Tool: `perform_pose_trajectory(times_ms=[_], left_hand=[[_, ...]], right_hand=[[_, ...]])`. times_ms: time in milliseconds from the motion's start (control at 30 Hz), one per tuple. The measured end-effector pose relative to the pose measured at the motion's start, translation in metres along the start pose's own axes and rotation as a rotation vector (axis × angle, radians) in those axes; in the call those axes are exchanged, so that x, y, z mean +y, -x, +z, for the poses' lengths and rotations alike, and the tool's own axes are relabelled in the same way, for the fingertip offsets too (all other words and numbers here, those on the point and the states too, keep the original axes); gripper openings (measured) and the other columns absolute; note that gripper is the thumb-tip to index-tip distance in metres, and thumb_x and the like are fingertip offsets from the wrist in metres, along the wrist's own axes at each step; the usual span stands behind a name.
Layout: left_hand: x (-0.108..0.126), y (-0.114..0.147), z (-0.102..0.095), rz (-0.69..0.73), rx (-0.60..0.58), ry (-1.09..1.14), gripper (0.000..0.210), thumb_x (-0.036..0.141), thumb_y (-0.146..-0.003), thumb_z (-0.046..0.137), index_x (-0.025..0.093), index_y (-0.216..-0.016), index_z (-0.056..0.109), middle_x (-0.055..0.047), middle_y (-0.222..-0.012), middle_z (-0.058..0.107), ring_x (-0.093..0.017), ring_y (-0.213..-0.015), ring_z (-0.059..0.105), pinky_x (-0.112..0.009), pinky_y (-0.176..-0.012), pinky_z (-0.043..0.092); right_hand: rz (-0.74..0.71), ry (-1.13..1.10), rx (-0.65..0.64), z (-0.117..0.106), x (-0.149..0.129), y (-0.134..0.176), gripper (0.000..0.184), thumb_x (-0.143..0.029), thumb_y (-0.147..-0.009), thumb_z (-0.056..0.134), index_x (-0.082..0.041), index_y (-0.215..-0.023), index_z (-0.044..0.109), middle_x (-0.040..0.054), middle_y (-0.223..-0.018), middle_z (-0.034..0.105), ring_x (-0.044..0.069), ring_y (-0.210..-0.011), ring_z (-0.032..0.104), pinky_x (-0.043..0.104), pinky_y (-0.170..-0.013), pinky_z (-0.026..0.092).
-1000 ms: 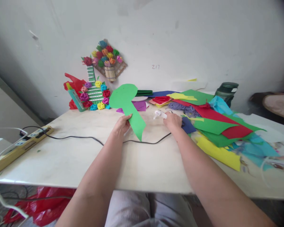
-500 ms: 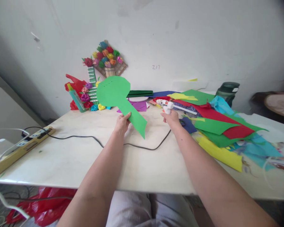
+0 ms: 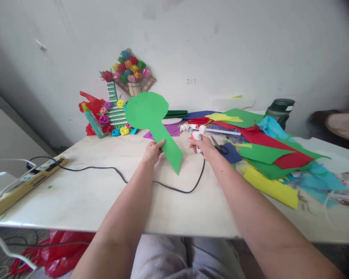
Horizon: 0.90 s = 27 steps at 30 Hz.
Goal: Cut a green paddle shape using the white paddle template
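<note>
A green paper cutout (image 3: 147,110), rounded at the top with a long straight stem, is held up off the table by my left hand (image 3: 154,151), which pinches the stem's left edge. Small dark dots run in a row near its top. My right hand (image 3: 202,146) grips a white hot glue gun (image 3: 200,133) by its handle, the nozzle pointing left toward the cutout but apart from it. A long white glue stick (image 3: 223,132) sticks out of the gun's back. From the handle a black cord (image 3: 182,191) runs left across the table.
Coloured paper sheets (image 3: 267,153) lie heaped on the right, with scissors (image 3: 220,147) beside them and a dark bottle (image 3: 279,110) behind. Paper flowers (image 3: 132,66), a green glue bottle (image 3: 93,122) and red plastic stand at the back left. A power strip (image 3: 31,180) lies along the left edge.
The green cutout has moved slightly right in my left hand. My right hand has brought the glue gun left, closer to it, and the scissors now show more.
</note>
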<state>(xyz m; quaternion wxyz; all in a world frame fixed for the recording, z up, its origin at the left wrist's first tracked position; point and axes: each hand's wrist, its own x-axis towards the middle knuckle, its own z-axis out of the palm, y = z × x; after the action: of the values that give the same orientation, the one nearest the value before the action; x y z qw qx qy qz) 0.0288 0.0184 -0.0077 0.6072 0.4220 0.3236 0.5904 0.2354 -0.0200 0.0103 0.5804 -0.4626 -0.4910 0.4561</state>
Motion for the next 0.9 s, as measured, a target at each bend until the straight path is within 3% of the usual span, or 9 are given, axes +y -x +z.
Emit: perform_pose_trajectory(times_ms=[367, 500, 700, 900], left_hand=[[0.001, 0.007, 0.005, -0.067, -0.084, -0.046, 0.02, 0.017, -0.06, 0.071, 0.008, -0.077, 0.065, -0.011, -0.076, 0.069, -0.022, -0.074, 0.065, -0.033, -0.07, 0.052], [-0.001, 0.005, 0.005, -0.073, -0.067, -0.012, 0.021, 0.016, -0.06, 0.071, 0.009, -0.078, 0.064, -0.01, -0.076, 0.069, -0.02, -0.071, 0.065, -0.031, -0.07, 0.053], [-0.002, 0.003, 0.005, -0.069, -0.012, 0.041, 0.019, 0.014, -0.062, 0.071, 0.009, -0.079, 0.063, -0.009, -0.075, 0.069, -0.019, -0.07, 0.065, -0.032, -0.072, 0.053], [-0.003, 0.004, 0.008, -0.064, 0.014, 0.05, 0.014, 0.012, -0.066, 0.067, 0.01, -0.079, 0.062, -0.009, -0.076, 0.069, -0.019, -0.072, 0.065, -0.031, -0.073, 0.053]], right_hand=[[0.031, -0.012, -0.022, 0.003, 0.001, 0.0, 0.019, -0.021, -0.062, 0.068, -0.015, -0.076, 0.055, -0.0006, -0.054, 0.061, 0.006, -0.033, 0.044, 0.018, -0.032, 0.033], [0.045, -0.041, 0.023, 0.009, 0.005, 0.0, 0.018, -0.018, -0.063, 0.065, -0.015, -0.077, 0.056, 0.0004, -0.057, 0.063, 0.007, -0.037, 0.047, 0.018, -0.033, 0.036], [0.117, -0.054, 0.065, 0.017, 0.007, 0.004, 0.022, -0.02, -0.061, 0.067, -0.016, -0.08, 0.057, 0.005, -0.071, 0.068, 0.016, -0.063, 0.063, 0.018, -0.038, 0.04], [0.129, -0.116, 0.015, 0.023, 0.004, 0.008, 0.022, -0.02, -0.059, 0.066, -0.016, -0.079, 0.057, 0.0042, -0.07, 0.068, 0.015, -0.06, 0.063, 0.018, -0.039, 0.039]])
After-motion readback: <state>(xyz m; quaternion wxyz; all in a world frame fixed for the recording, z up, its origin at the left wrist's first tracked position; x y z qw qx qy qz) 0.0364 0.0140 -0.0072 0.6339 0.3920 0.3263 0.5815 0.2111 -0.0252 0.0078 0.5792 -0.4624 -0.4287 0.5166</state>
